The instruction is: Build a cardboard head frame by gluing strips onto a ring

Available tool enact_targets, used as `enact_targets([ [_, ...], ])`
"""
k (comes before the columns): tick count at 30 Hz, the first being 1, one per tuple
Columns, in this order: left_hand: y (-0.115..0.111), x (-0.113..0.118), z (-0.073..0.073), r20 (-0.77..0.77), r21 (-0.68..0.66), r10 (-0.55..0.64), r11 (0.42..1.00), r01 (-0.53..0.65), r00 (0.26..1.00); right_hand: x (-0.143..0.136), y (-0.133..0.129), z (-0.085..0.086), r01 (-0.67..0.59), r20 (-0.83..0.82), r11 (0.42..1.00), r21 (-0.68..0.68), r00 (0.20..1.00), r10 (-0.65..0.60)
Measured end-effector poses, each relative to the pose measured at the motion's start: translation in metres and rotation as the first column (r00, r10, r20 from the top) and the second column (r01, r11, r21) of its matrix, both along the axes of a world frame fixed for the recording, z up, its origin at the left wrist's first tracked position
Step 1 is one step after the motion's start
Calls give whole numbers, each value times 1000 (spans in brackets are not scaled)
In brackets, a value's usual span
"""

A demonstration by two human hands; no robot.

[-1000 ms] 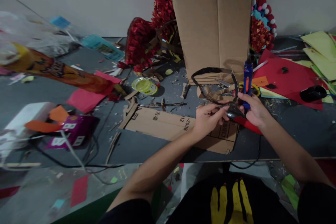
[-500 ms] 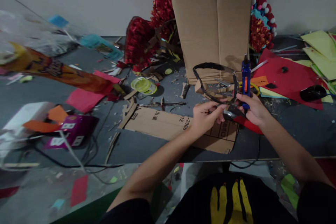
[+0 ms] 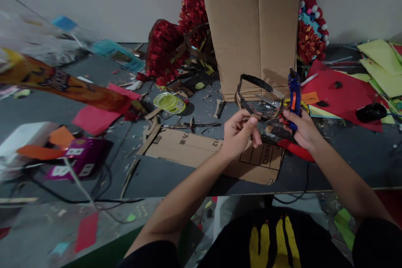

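A bent, dark-painted cardboard strip (image 3: 259,81) forms an angular loop above the table. My left hand (image 3: 240,132) is closed, pinching the near left part of the loop between thumb and fingers. My right hand (image 3: 300,127) is closed around a blue glue gun (image 3: 294,90) with an orange trigger, its dark tip pointing up. The right fingertips also meet the loop's right end. Behind the loop lie scissors, with a metal blade (image 3: 266,101) and a yellow handle (image 3: 304,108). Beneath my hands is a flat cardboard piece (image 3: 185,148) with printed marks.
A tall cardboard panel (image 3: 241,21) stands at the back, between red ruffled decorations (image 3: 166,50) and a beaded one (image 3: 310,33). A yellow-green tub (image 3: 169,103) stands left of centre. Farther left are an orange tube (image 3: 69,86), a purple box (image 3: 80,157) and cables. Red paper (image 3: 348,96) lies right.
The loop has tilted and turned, its far left corner now higher. My left hand has shifted slightly left along with it. The glue gun leans a little differently in my right hand.
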State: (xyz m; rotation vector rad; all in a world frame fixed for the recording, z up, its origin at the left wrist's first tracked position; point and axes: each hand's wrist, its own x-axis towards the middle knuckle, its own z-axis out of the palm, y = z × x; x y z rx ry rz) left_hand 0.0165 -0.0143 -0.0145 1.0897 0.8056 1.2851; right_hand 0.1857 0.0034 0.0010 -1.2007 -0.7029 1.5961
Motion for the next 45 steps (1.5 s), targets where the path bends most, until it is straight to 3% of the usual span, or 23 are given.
enact_targets([
  [5,0,-2,-3,53,-57,-128,990,131,990,0,-1,2,-31,3,999,22,1000,31],
  [9,-2,-2,0,8,-137,-176,975,176,984,-1,-4,1,-64,10,998,24,998,64],
  [14,-3,0,3,-46,-223,-135,967,121,990,-1,-6,-1,-119,32,991,64,993,117],
  [25,-4,0,-1,-113,-108,-16,994,3,993,-1,-8,2,-160,46,984,83,987,157],
  [30,1,1,-3,-93,-90,44,995,-52,995,8,0,6,-66,84,991,115,995,57],
  [33,1,-2,-6,-178,82,132,990,-119,975,27,16,5,119,116,968,223,982,-148],
  [37,-1,-10,-12,-320,449,344,875,-178,883,69,44,-9,378,209,849,368,857,-472],
  [42,1,-14,-12,-358,685,447,722,-94,820,125,69,-39,417,499,759,499,578,-646],
  [45,4,-13,-8,-352,728,480,680,-87,804,147,77,-57,337,620,796,503,501,-604],
])
